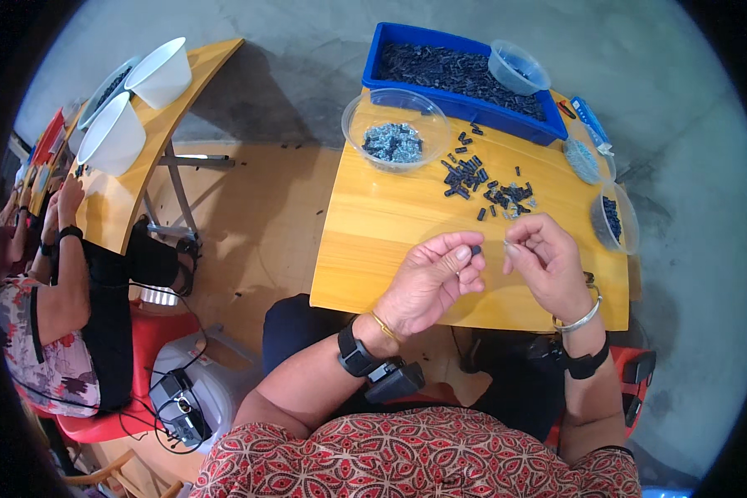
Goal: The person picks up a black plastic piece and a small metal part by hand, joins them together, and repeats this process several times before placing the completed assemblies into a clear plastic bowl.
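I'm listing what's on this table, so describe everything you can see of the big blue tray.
The blue tray is rectangular, open and plastic-looking, with smooth walls. It sits upright at the far end of the table, small dark pieces spread inside. A clear bowl rests at its right end. Neither left hand nor right hand touches it.

The left head camera looked down from just above, over the person's shirt (423, 452). The left grip (430, 282) and right grip (549, 267) were near, around the middle. The tabletop (373, 249) spread beyond them. This wide, round view also caught another tabletop (166, 137), farther off, on the left.
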Demonstrator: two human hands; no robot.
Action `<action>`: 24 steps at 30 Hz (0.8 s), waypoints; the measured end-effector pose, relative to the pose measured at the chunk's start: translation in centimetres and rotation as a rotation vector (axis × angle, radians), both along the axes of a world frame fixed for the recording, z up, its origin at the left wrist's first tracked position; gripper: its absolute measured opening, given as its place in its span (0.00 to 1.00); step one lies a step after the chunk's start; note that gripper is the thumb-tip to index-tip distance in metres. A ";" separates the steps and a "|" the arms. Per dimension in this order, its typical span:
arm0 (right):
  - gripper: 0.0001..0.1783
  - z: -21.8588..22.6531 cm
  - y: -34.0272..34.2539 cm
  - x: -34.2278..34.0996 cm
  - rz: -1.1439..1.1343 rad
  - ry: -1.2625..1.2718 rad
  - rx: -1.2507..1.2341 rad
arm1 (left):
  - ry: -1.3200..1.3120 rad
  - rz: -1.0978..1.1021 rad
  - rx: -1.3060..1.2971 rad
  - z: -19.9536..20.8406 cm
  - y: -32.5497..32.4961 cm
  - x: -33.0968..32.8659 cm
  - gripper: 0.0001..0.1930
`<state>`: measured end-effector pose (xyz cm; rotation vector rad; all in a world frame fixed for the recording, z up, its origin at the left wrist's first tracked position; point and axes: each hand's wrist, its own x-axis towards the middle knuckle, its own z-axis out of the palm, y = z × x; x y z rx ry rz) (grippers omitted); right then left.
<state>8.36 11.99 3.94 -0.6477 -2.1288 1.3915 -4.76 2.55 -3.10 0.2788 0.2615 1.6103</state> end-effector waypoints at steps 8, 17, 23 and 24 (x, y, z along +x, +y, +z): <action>0.07 -0.6 -1.3 0.9 0.016 0.120 -0.106 | 0.169 0.115 0.010 -0.3 0.3 0.3 0.10; 0.05 -2.3 -1.4 0.3 0.017 0.197 -0.279 | 0.568 0.243 0.030 -0.1 0.3 0.7 0.08; 0.05 -3.5 -1.8 0.1 0.015 0.338 -0.435 | 0.513 0.181 0.035 0.2 0.3 0.8 0.08; 0.05 -3.7 -2.0 0.0 0.014 0.337 -0.436 | 0.495 0.183 0.029 -0.1 0.4 0.9 0.09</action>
